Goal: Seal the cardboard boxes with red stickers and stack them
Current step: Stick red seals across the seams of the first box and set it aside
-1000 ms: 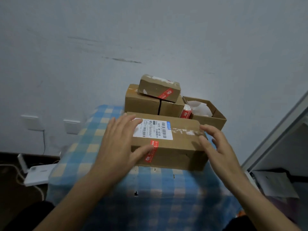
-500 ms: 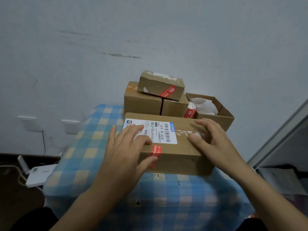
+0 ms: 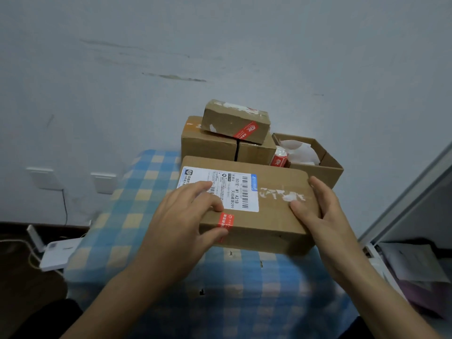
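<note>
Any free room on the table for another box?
The checked cloth left of the labelled box and the stack is bare, as is the near strip in front of it. Back right is crowded by the open box.

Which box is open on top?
The box at the back right: its top is open and white paper shows inside. All the rest are closed.

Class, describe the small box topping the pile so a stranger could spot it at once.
Find the blue-and-yellow checked tablecloth, then its far edge by the wall. Two brown cardboard boxes stand there side by side, and the small brown cardboard box lies across them. Only it sits raised and skewed, a slanted red sticker on its front.
</note>
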